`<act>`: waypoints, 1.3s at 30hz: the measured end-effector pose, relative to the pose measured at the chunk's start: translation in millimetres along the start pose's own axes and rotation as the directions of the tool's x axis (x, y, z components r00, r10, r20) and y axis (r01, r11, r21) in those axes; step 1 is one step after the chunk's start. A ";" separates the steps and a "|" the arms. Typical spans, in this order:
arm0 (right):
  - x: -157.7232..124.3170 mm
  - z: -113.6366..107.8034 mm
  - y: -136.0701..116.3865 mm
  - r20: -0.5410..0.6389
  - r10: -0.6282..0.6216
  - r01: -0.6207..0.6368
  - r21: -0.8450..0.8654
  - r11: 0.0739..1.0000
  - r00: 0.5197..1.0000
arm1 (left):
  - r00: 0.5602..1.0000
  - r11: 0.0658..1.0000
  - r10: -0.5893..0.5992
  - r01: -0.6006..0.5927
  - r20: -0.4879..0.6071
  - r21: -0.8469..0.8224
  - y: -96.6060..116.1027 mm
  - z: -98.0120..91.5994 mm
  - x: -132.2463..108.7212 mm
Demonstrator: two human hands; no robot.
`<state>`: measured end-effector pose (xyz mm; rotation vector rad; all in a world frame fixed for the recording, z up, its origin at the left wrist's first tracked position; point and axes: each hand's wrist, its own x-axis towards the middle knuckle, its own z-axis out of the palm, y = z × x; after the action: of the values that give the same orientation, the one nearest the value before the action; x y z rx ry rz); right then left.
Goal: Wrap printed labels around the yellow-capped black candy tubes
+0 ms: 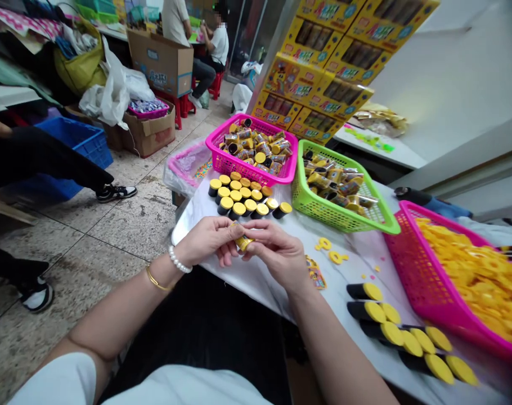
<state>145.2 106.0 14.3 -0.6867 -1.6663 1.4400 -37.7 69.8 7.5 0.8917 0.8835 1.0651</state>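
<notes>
Between my two hands, over the near edge of the table, is a small yellow-labelled cylinder [244, 243]. My left hand [216, 237], with a pearl bracelet at the wrist, pinches its upper end. From the other side, the thumb and fingers of my right hand [277, 250] close round its lower part. Just beyond my hands stands a group of black tubs with yellow lids [236, 196]. Beside my right wrist lies a colourful printed card [315, 273], and two yellow ring-shaped plastic pieces [337, 257] rest farther right.
A pink basket [251, 171] and a green basket [344, 222] hold similar cylinders. At right, another pink basket [425, 292] is full of yellow plastic parts, with more yellow-lidded tubs [391, 332] before it. Yellow boxes [310, 73] are stacked behind. Another person's leg [62, 154] extends at left.
</notes>
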 end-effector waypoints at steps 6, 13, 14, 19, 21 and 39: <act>37.4 -54.9 -18.7 -0.424 -0.260 0.107 -0.350 0.930 0.868 | 0.998 1.000 -0.003 0.004 -0.059 0.013 -0.5 2.6 -3.1; 31.3 -113.0 -25.5 -0.404 -0.493 -0.127 -0.855 0.503 0.770 | 0.995 0.996 0.079 -0.076 -0.057 0.054 -4.1 1.1 -5.8; 25.4 -109.8 -18.7 -0.387 -0.451 -0.159 -0.872 0.464 0.804 | 0.995 0.994 0.085 -0.081 -0.053 0.073 -5.0 0.8 -5.6; 33.6 -89.1 9.6 -0.242 -0.237 -0.156 -0.931 0.331 0.941 | 0.993 0.977 0.110 -0.100 -0.047 0.187 -8.0 0.2 -6.1; 46.6 -87.4 12.4 -0.190 -0.135 -0.143 -0.944 0.297 0.972 | 0.988 0.966 0.140 -0.122 -0.061 0.227 -8.4 0.2 -6.5; -92.8 -74.8 15.7 -0.413 -0.293 -0.413 -0.908 0.062 0.862 | 0.977 0.940 0.186 -0.145 -0.107 0.310 -3.3 2.0 -8.0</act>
<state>255.4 72.7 -20.4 -1.7529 -1.9832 -0.3148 -36.7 61.0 6.5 1.1754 1.1191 1.1648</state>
